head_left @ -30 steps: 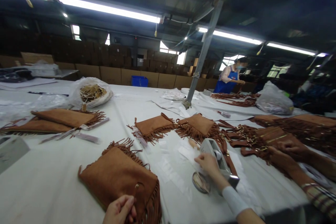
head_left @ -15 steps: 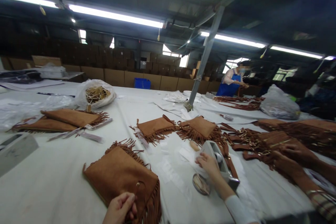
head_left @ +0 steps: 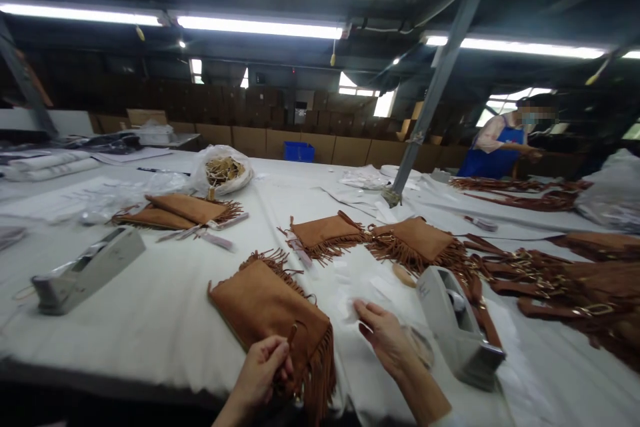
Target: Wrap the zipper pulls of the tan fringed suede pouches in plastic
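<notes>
A brown suede bag with fringes [head_left: 267, 300] lies on the white table in front of me. My left hand [head_left: 265, 370] is closed at its lower edge, pinching a narrow brown leather strip [head_left: 292, 332] whose end sticks up past the fingertips. To the right of the bag, my right hand [head_left: 383, 337] hovers above the table with thumb and fingers together on a thin whitish piece [head_left: 350, 309]; its exact kind is unclear. Beside that hand stands a grey tape dispenser [head_left: 457, 327]. A round dish [head_left: 420, 345] is partly hidden behind my right wrist.
Two joined fringed bags [head_left: 415, 240] lie beyond, with brown straps and buckles [head_left: 545, 280] at right. Another tape dispenser [head_left: 93, 270] and stacked bags [head_left: 187, 210] are at left. A plastic bag of tan bits [head_left: 225, 170], a metal post [head_left: 440, 80] and a co-worker [head_left: 500, 140] are farther back.
My view has turned left, so things sit farther right. My right hand has moved from the tape dispenser towards the bag. The leather strip now shows upright in my left fingers.
</notes>
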`<state>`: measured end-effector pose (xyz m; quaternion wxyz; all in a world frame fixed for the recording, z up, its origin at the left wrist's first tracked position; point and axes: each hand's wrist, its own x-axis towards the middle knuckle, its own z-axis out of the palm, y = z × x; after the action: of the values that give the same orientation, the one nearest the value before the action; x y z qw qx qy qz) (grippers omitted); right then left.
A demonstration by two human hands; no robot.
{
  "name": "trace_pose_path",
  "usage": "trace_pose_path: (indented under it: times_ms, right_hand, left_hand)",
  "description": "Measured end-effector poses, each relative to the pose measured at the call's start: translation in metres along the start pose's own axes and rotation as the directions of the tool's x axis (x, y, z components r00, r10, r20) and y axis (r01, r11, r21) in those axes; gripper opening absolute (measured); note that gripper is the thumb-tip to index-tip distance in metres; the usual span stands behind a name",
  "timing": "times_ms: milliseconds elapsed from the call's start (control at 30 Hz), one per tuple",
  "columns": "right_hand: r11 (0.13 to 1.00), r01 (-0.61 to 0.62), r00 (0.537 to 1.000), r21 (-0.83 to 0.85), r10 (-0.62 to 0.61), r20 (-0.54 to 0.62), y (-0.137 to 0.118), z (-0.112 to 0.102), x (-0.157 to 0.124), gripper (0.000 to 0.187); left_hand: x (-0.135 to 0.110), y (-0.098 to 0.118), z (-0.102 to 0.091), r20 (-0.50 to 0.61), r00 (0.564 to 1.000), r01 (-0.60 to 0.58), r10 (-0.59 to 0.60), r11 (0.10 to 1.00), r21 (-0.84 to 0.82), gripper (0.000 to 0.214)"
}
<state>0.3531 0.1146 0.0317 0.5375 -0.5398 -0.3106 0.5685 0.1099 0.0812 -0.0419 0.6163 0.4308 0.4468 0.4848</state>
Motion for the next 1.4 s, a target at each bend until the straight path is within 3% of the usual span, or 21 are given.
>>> trace_pose_path:
  times_ms: [100,267,500,767,867,933,1033,1267,1400]
  right_hand:
    - [0.981,-0.084,0.996,0.177,0.077,0.042,0.017,0.031,-0.010,0.038]
    - [0.945,-0.147,0.989,0.292,0.137,0.054,0.044,0.073,-0.019,0.040]
    - [0.939,-0.175,0.983,0.296,0.182,0.003,0.056,0.101,-0.023,0.046]
    - [0.977,-0.158,0.987,0.144,0.159,0.002,0.052,0.104,-0.025,0.049]
    - [0.989,-0.129,0.991,0.067,0.130,-0.016,0.053,0.103,-0.025,0.050]
    - [0.994,-0.107,0.994,0.007,0.107,-0.035,0.055,0.103,-0.023,0.050]
    - [0.994,-0.074,0.997,-0.081,0.071,-0.040,0.056,0.103,-0.020,0.050]
    - [0.983,-0.006,0.970,-0.185,0.050,0.236,0.048,0.091,-0.019,0.044]
    - [0.996,-0.077,0.977,-0.051,0.085,0.196,0.048,0.084,-0.019,0.035]
  left_hand:
    - [-0.003,0.001,0.000,-0.005,0.999,-0.052,0.052,0.999,0.013,0.050]
    - [-0.008,0.005,-0.001,0.015,0.995,-0.098,0.097,0.993,0.062,0.045]
    - [-0.013,0.006,-0.003,0.073,0.987,-0.155,0.146,0.978,0.141,0.040]
    - [-0.014,0.004,-0.001,0.033,0.987,-0.164,0.160,0.962,0.220,0.039]
    - [-0.014,0.004,-0.002,0.014,0.990,-0.139,0.139,0.969,0.202,0.051]
    - [-0.014,0.005,-0.003,0.040,0.989,-0.147,0.142,0.969,0.198,0.058]
    - [-0.012,0.007,-0.004,0.117,0.982,-0.166,0.148,0.972,0.168,0.048]
    - [-0.011,0.000,-0.004,0.111,0.988,-0.120,0.112,0.990,0.071,0.048]
    - [-0.014,0.003,-0.003,0.113,0.985,-0.143,0.130,0.983,0.119,0.044]
